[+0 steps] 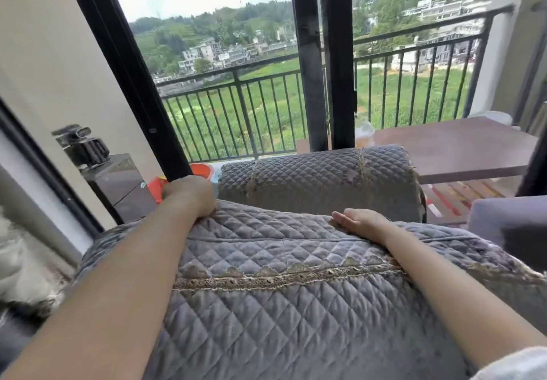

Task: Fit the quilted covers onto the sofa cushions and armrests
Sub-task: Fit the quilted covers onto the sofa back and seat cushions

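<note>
Currently:
- grey quilted cover (pixel 281 305) lies draped over the near cushion, lace trim (pixel 281 279) running across it
- left hand (pixel 191 197) grips its far edge, fingers curled
- right hand (pixel 359 221) rests flat on it, fingers straight
- covered armrest (pixel 319 184) just beyond
- balcony railing (pixel 236 107) behind

cover (pixel 266 305): grey quilted, lace band, draped over cushion | armrest (pixel 319 184): covered, behind

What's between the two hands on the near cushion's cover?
In the head view, only bare quilted cover lies between the left hand, gripping its far edge, and the right hand, resting flat.
</note>
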